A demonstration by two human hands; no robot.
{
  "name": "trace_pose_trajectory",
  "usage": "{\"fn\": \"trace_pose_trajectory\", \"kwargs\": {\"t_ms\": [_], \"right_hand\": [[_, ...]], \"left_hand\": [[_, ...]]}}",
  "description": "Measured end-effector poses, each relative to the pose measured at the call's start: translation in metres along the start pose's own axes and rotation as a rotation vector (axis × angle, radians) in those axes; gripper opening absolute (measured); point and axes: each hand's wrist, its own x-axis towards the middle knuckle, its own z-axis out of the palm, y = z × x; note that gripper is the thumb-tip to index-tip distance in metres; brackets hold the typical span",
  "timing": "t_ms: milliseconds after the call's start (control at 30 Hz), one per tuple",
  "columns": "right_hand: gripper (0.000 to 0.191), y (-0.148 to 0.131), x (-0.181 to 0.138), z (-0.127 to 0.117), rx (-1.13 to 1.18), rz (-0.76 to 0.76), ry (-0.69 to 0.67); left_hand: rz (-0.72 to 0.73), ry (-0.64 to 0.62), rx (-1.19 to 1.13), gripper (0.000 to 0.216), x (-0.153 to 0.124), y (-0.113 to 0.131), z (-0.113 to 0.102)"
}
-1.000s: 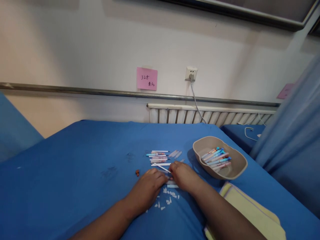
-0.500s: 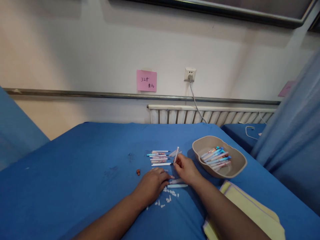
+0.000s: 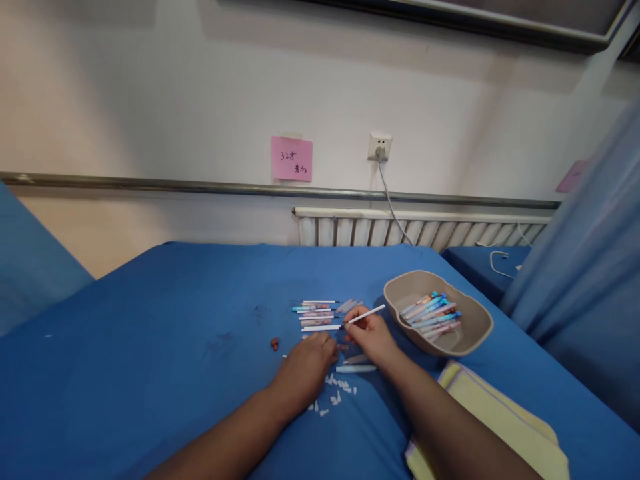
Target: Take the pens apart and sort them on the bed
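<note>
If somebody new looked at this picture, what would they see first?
Probably the right hand holding a thin white stick slantwise over the big blue cover. Next might be the tan basin to that hand's right, with colourful pens inside. Higher up, a pink note stands out on the pale wall.
</note>
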Motion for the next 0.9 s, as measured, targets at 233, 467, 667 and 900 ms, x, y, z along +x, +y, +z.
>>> {"fn": "trace_pose_trajectory", "kwargs": {"t_ms": [233, 467, 667, 900], "right_hand": [[0.029, -0.010, -0.005, 0.003, 0.156, 0.047, 0.015], [0.037, -0.008, -0.012, 0.010, 0.338, 0.115, -0.086], [0.035, -0.007, -0.015, 0.012, 0.390, 0.061, -0.058], [0.036, -0.011, -0.019, 0.015, 0.268, 0.011, -0.038]], "left_hand": [[-0.111, 0.184, -0.416, 0.015, -0.006, -0.016, -0.005], [-0.294, 0.239, -1.189, 0.021, -0.003, -0.027, -0.002], [-0.362, 0.221, -1.359, 0.027, 0.000, -0.025, -0.003], [-0.336, 0.189, -1.371, 0.027, -0.002, -0.020, -0.002]]}}
